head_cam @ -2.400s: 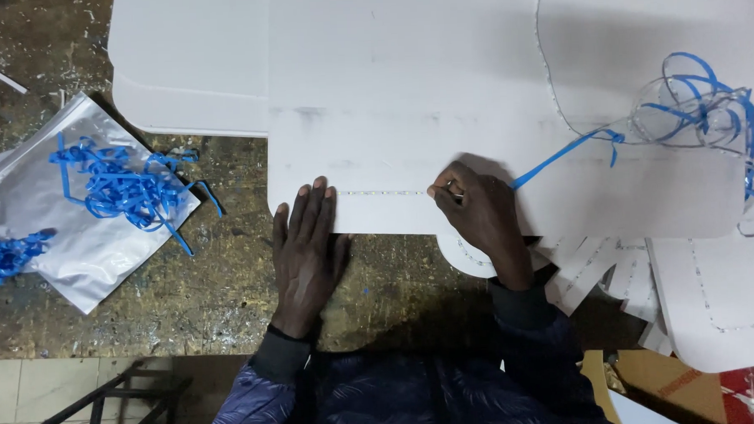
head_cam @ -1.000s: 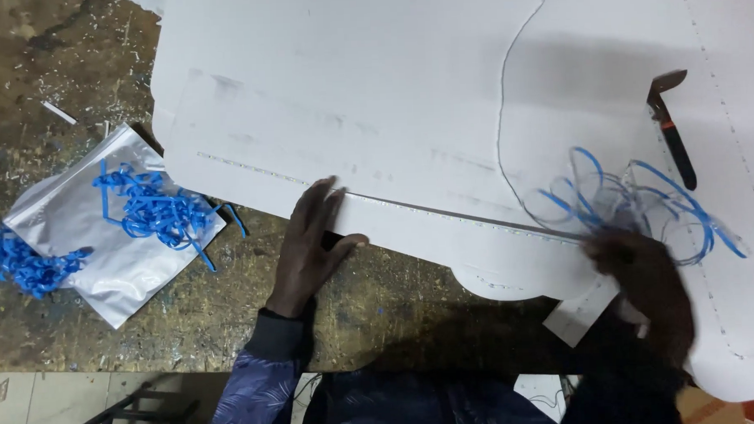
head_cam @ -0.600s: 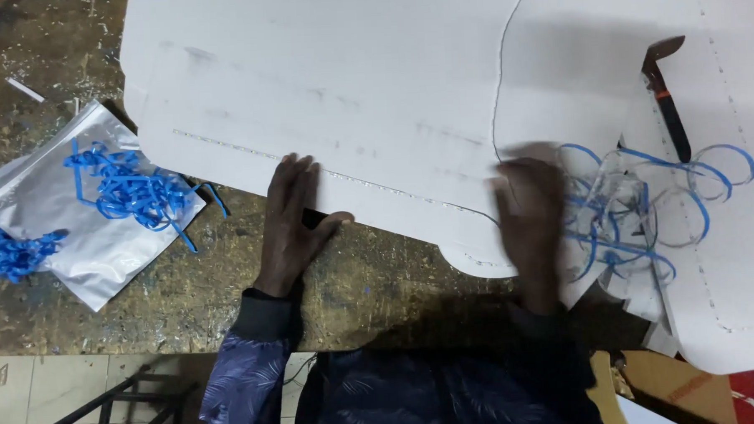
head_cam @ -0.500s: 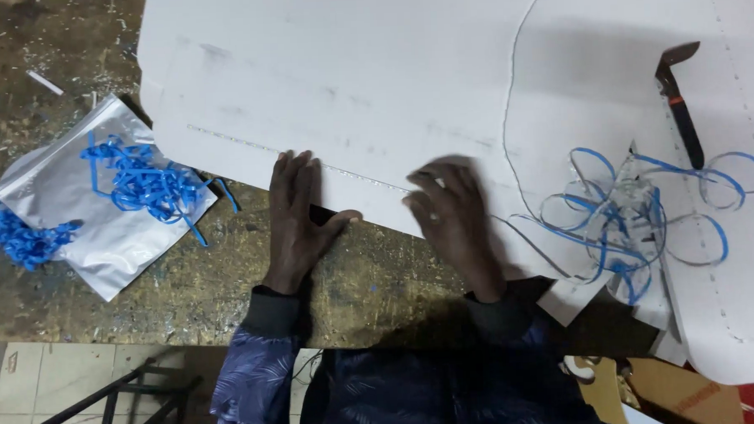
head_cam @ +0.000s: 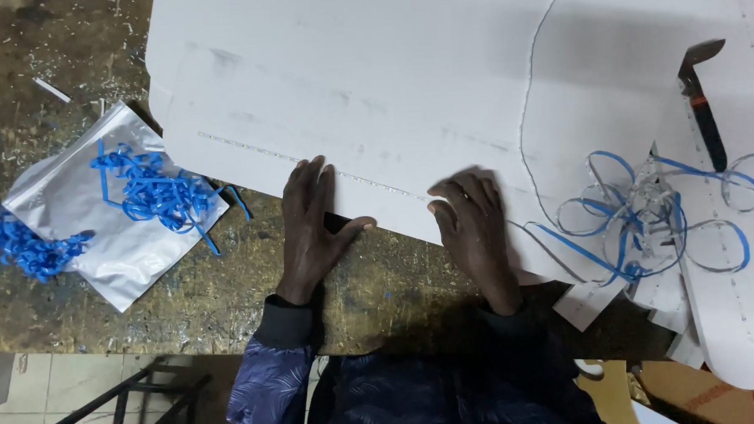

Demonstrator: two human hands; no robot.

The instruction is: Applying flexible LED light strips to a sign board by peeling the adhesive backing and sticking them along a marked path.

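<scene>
**Both hands now flat on the sheet edge; right hand back from the tape tangle**

Far left: silver foil pouch (head_cam: 110,221) lies on the worn, scratched surface (head_cam: 230,301), with a heap of curled blue plastic strips (head_cam: 155,188) on top and a second blue clump (head_cam: 23,248) at its left edge. These match the earlier frames; untouched.

Left hand (head_cam: 311,227): palm down, fingers spread on the near edge of the large white sheet of board (head_cam: 372,78), thumb out to the right. Grip is flat and open, holding nothing, only pressing. It has stayed on this spot throughout. A small dark thing shows under the palm; cannot tell what.

Between the hands: a thin strip with small shiny dots (head_cam: 308,162) runs along the sheet toward the right hand.

Right hand (head_cam: 471,225): a second ago it was at the loops on the right; it has come back and now rests palm down on the sheet edge, fingers loosely spread, nothing gripped.

Right: tangle of blue and clear tape loops (head_cam: 645,219) lies loose, released. A dark-handled tool with an orange band (head_cam: 703,109) lies beyond, untouched.

Reading: strip appears laid; both hands press it down.
</scene>
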